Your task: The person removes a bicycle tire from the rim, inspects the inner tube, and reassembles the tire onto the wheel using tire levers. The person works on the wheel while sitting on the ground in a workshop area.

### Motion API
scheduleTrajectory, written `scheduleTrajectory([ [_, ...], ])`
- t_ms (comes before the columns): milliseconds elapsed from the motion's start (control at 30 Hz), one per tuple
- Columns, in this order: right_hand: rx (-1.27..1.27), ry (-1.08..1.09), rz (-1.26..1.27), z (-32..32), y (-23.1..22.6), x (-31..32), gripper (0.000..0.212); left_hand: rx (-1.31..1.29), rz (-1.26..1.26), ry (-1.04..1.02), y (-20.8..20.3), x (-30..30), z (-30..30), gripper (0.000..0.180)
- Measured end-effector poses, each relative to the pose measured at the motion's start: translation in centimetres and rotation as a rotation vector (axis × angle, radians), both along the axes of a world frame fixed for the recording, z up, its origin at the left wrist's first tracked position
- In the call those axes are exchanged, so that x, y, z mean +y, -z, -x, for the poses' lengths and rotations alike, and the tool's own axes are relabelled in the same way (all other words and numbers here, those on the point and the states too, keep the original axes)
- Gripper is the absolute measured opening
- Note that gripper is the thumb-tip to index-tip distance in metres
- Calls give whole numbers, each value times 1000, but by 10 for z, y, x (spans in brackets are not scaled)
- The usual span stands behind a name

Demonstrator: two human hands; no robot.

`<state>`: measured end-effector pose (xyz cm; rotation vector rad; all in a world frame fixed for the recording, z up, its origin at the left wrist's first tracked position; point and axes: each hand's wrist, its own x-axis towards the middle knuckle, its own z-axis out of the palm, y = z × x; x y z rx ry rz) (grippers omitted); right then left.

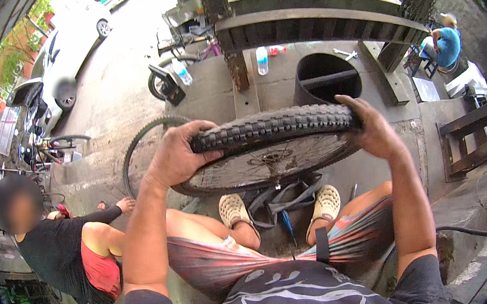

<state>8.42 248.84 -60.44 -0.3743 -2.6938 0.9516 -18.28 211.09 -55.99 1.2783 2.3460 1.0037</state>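
A bicycle wheel [276, 125] with a black knobby tyre is raised above my knees, its spokes and hub showing below the tread. My left hand [182, 153] grips the tyre at its left end, thumb on the near side. At the right end my right hand [369, 127] is closed round the tyre, part of its fingers hidden. Below the wheel, between my feet, lies a dark bundle like a flattened inner tube [277, 201]. Beside it is a blue-handled tool [287, 224], its tip unclear. A thin black tyre [128, 160] stands behind my left forearm.
At the left a person in a black top [60, 247] sits close, one hand near the thin tyre. Ahead are a black drum [327, 78], a wrench [345, 54], water bottles [262, 61] and a metal frame [313, 25]. Another person in blue [447, 47] sits far right.
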Motion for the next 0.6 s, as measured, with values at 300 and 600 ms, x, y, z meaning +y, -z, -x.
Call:
scheduleTrajectory([
  [300, 530, -308, -326, 32, -31, -147, 59, -77, 210, 228, -28, 67, 5, 48],
  [600, 102, 80, 1605, -6, -58, -179, 52, -149, 243, 219, -42, 119, -35, 54],
])
